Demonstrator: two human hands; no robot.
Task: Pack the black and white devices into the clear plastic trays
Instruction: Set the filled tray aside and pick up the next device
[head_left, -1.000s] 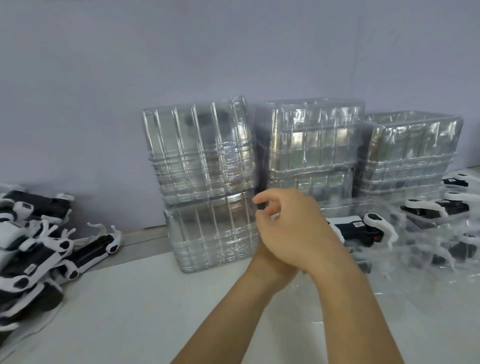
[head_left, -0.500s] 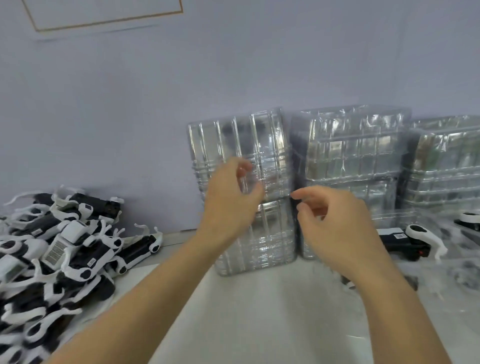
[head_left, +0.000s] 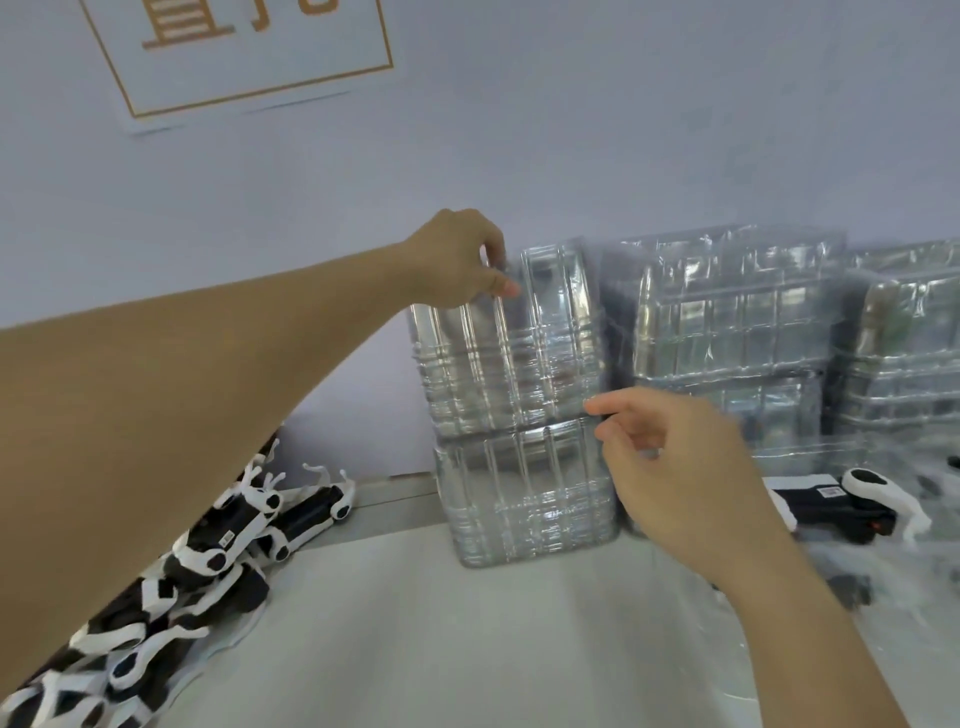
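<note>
Far left: pile of black and white devices (head_left: 171, 587) heaped loose on the surface (head_left: 467, 649), low and to the left of both hands, none held.

Left hand (head_left: 457, 260) is raised at the top left corner of the upper bundle of clear trays (head_left: 511, 343). Thumb and fingers curl over that corner edge and pinch it; contact looks real, though the plastic's glare blurs the exact line.

That bundle stands on edge on top of a 2nd bundle (head_left: 530, 493), both close to the wall (head_left: 623, 130). Tray ribs run vertical, so the long axis is upright, faces toward the person.

Right hand (head_left: 675, 467) sits lower, at the seam between the 2 bundles on their right side. Fingers loosely curled, forefinger tip at or just short of the upper bundle's bottom right corner. Cannot tell if it touches. It holds nothing.

Further right: more tray stacks (head_left: 727, 322), and 1 device (head_left: 841, 499) lying on its side in an open tray, just beyond the right hand.

Judgement: the coming move turns on the diagonal hold. Trays lie ahead of both hands, left hand high, right hand low, left already engaged. Pulling a tray off should tip it toward the person.
</note>
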